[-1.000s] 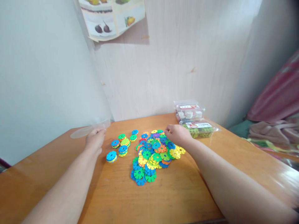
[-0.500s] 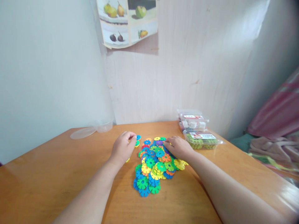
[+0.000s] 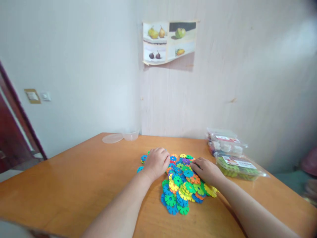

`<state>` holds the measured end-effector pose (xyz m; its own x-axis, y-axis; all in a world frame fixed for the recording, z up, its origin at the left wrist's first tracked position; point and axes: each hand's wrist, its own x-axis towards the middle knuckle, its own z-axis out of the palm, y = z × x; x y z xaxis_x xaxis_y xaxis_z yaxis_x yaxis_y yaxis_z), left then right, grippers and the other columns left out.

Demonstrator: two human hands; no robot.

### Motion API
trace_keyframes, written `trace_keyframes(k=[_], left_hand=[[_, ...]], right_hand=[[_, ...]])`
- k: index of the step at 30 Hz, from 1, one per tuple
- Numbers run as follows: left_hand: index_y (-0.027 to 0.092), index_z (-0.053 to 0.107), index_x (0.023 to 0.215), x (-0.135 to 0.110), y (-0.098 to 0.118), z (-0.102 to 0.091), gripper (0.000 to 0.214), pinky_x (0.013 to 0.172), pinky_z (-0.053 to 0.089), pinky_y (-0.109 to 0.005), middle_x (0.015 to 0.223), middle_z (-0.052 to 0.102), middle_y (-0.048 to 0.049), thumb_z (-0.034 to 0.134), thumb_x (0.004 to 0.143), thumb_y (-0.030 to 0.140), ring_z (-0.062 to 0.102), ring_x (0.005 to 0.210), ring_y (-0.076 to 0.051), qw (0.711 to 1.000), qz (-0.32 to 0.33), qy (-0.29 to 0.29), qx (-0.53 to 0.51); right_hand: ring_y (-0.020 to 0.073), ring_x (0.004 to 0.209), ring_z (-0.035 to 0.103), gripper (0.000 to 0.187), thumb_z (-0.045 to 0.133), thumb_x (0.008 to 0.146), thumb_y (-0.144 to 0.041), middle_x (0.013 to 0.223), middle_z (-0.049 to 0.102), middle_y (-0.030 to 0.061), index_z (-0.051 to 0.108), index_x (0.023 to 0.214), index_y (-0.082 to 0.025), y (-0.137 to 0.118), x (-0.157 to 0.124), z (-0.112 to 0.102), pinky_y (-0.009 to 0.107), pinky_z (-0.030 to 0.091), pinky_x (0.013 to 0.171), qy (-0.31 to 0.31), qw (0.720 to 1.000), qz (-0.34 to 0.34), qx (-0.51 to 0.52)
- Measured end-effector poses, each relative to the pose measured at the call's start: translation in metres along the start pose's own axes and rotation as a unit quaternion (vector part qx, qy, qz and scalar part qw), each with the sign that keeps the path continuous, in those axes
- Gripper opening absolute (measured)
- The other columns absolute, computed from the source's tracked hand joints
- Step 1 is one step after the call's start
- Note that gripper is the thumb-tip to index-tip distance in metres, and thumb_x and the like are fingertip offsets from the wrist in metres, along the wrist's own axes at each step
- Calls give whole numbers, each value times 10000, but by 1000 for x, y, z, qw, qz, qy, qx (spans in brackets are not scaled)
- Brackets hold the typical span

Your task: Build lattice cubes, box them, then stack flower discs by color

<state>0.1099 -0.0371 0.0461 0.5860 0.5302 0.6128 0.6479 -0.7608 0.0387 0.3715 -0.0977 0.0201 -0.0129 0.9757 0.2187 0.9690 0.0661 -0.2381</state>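
A pile of flat, notched plastic discs (image 3: 182, 186) in blue, green, yellow, orange and purple lies on the wooden table (image 3: 74, 185). My left hand (image 3: 157, 162) rests knuckles-up on the pile's left edge, fingers curled down over several discs; what they hold is hidden. A blue disc (image 3: 143, 158) lies just left of that hand. My right hand (image 3: 206, 170) lies on the pile's right side, fingers bent and pressed onto the discs.
Two clear lidded plastic boxes (image 3: 226, 143) (image 3: 239, 165) stand at the right by the wall. A clear lid and small clear cup (image 3: 120, 137) sit at the back corner. A fruit poster (image 3: 169, 41) hangs on the wall. A dark door frame (image 3: 15, 132) is at left.
My left hand came from the clear lid at the back left to the left edge of the disc pile. The camera tilted up and turned left. My right hand stayed on the pile.
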Motion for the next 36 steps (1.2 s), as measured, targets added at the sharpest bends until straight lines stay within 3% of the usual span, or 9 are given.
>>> trace_keyframes(k=[7, 11, 18, 23, 30, 36], left_hand=[[212, 647, 844, -3, 0, 7, 189, 770, 383, -338, 862, 633, -50, 502, 932, 295, 552, 859, -194, 998, -4, 50, 49], [213, 645, 835, -5, -4, 13, 160, 755, 378, -331, 842, 634, -37, 524, 913, 283, 556, 852, -187, 995, -7, 83, 49], [219, 665, 849, -12, -15, 17, 180, 775, 399, -319, 859, 664, -42, 504, 923, 250, 597, 862, -184, 989, -77, 127, -25], [210, 659, 814, -9, -29, 21, 225, 756, 428, -287, 853, 678, -42, 481, 930, 286, 621, 843, -173, 974, -135, 137, -117], [214, 660, 810, -3, -42, 10, 245, 776, 443, -290, 824, 682, -24, 526, 887, 404, 624, 821, -180, 920, -243, 219, -216], [182, 683, 792, 5, -42, -2, 279, 698, 446, -271, 732, 664, -8, 622, 781, 454, 591, 735, -171, 819, -334, 275, -376]], right_hand=[[264, 1009, 654, 430, 377, 959, -477, 1059, 721, 89, 731, 1072, -260, 22, 5, 23, 345, 444, 898, 16, 997, -61, 38], [277, 1026, 655, 427, 373, 950, -460, 1079, 730, 85, 742, 1043, -265, 29, 10, 31, 363, 456, 912, 27, 996, -77, 47], [299, 1051, 637, 452, 381, 957, -495, 1103, 716, 120, 712, 1097, -221, 14, 4, 21, 398, 440, 927, 72, 997, -27, 26], [286, 1048, 637, 425, 403, 960, -475, 1058, 718, 124, 712, 1093, -214, 2, 0, 13, 369, 430, 912, 63, 998, -18, 19], [273, 1088, 618, 411, 441, 947, -445, 1120, 711, 113, 693, 1171, -209, -13, 1, 4, 343, 422, 905, 72, 997, 8, 18], [268, 1108, 610, 364, 470, 917, -374, 1129, 718, 93, 718, 1141, -228, -22, 13, -5, 344, 411, 940, 54, 998, 15, 9]])
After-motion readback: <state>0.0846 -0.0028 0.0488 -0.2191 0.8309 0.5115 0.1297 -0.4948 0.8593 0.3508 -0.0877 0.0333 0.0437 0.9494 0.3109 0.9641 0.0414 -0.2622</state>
